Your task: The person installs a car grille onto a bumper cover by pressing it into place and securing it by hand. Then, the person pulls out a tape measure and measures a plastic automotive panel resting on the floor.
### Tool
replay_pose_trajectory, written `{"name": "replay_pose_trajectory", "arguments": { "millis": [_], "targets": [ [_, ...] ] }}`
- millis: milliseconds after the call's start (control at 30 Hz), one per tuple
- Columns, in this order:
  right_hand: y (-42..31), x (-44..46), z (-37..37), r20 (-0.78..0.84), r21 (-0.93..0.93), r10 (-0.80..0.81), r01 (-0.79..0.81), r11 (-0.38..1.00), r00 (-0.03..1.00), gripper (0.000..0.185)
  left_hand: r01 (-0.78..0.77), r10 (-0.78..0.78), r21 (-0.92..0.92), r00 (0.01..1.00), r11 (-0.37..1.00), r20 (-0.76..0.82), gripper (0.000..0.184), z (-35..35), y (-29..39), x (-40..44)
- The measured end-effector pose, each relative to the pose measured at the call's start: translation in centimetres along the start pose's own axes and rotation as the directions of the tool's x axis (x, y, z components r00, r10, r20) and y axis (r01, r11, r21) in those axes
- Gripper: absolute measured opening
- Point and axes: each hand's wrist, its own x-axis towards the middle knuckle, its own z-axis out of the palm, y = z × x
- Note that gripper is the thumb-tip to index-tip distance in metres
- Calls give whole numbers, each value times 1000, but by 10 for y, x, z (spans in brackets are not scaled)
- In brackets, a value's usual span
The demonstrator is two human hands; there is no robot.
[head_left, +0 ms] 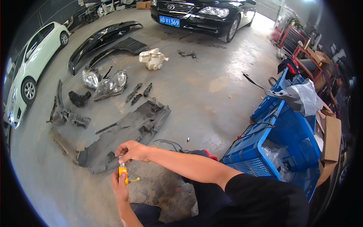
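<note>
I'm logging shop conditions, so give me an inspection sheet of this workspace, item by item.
Surface: floor, stained in patches.
Job's things: yellow tool, held off the floor.
Clutter: headlights, black bumper, dark panel on the floor.
Left hand: grips the yellow tool.
Right hand: fingers at its metal end.
Cables: black cable against blue crate; thin cables on the floor.
Surroundings: black car, white car, cardboard box.

car workshop with loose headlights [110,85]
</note>
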Motion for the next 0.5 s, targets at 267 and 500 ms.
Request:
{"name": "replay_pose_trajectory", "arguments": {
  "millis": [267,500],
  "targets": [
    [-10,19,-3,-236,170,-92,134,976,967,27,60,-48,175,996,983,-73,38,-24,-17,18],
    [-4,39,-22,-426,128,-191,268,955,884,31,171,-191,160,974,972,118,33,-71,-49,12]
  ]
}}
